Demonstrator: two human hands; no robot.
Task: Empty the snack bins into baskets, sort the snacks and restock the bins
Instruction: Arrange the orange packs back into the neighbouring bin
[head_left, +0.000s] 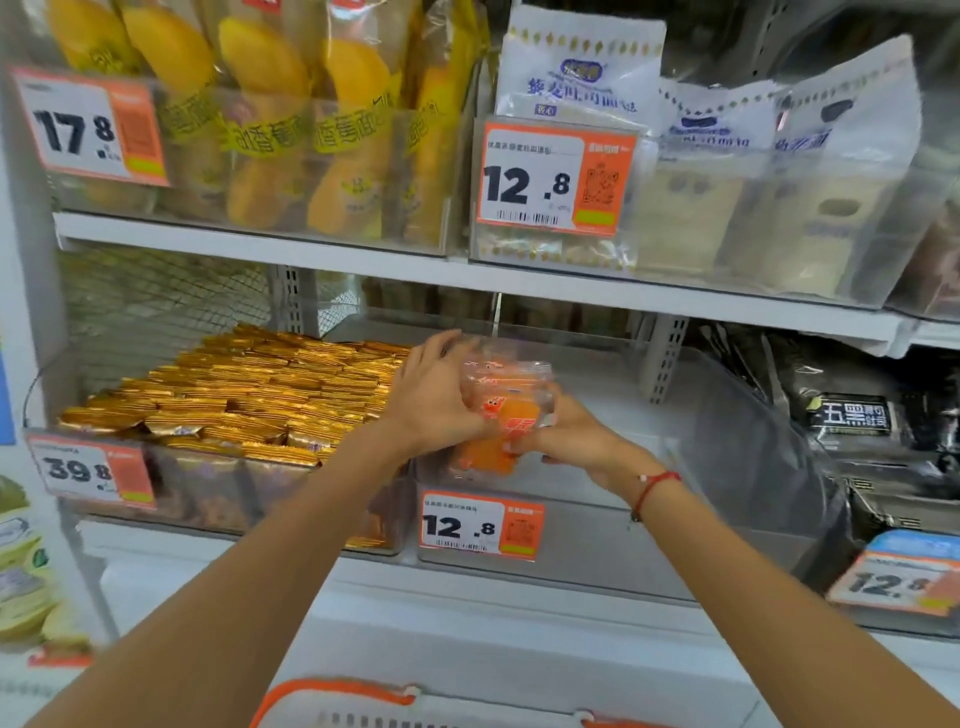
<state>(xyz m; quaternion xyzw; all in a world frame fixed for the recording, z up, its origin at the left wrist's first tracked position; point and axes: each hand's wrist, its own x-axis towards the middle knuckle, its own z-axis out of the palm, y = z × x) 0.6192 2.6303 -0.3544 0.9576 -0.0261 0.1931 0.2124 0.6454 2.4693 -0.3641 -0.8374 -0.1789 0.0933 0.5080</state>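
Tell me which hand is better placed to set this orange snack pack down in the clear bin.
Probably the right hand: it pinches the orange snack pack from below, over the clear bin. The left hand rests on the pack's left side, nearer the gold packets.

- Upper shelf (260, 244): a bin of bread bags (270, 130) stands at the left, a bin of toast bags (727, 171) just beside it on the right.
- Lower shelf (467, 577): the wafer bin (197, 488) sits at the left, heaped with wafer packs (234, 395).
- The middle bin (727, 467) touches the wafer bin's right side; dark bags (857, 415) lie right of it.
- Both hands meet over the middle bin's front left corner, the left hand (436, 395) and right hand (576, 436) holding snack packs (504, 410) between them.
- A price tag (480, 525) hangs on that bin's front, below the hands.
- A basket (332, 699) sits below, in front of the shelves.
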